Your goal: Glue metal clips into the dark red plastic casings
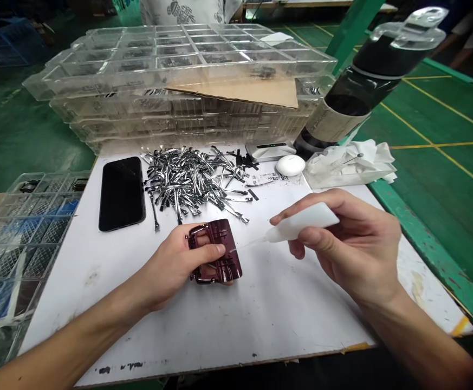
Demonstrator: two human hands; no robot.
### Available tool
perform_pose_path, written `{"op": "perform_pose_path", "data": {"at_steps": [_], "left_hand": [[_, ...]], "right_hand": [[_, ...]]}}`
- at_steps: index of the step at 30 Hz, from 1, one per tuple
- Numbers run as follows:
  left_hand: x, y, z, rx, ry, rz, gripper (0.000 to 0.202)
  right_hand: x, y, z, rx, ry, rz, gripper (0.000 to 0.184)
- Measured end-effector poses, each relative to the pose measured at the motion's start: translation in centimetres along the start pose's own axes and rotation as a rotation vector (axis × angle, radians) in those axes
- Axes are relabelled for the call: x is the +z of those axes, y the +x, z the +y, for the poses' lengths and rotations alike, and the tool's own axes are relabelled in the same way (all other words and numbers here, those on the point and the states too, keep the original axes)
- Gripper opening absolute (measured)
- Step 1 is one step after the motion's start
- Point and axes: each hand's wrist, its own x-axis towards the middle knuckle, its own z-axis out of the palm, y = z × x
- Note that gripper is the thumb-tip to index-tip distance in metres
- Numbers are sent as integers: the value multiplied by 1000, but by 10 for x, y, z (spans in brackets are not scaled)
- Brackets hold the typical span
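Between the thumb and fingers of my left hand (179, 262) is a glossy dark maroon plastic part (225, 238) with an open frame on its left side. My right hand (354, 249) pinches a small white squeeze bottle (307, 221), tilted down to the left. Its thin clear nozzle (250, 242) reaches to the maroon part, its tip at or very near the surface. Beyond my left hand lies a loose pile of shiny silver strips (191, 181) with black ends.
A black phone (121, 195) lies left of the pile. Stacked clear compartment trays (187, 70) and cardboard (256, 92) stand behind. A dark bottle (350, 92), white oval case (290, 165), silver device (271, 150) and crumpled tissues (350, 162) sit right. More trays (33, 244) are beside the white table (203, 330).
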Motion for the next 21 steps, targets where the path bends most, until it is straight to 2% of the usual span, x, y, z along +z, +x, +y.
{"op": "perform_pose_path", "data": {"at_steps": [10, 21], "left_hand": [[-1, 0, -2, -1, 3, -6, 18], [0, 1, -2, -5, -3, 3, 15]], "right_hand": [[-1, -1, 1, 22, 7, -62, 16], [0, -1, -1, -4, -3, -8, 15]]}}
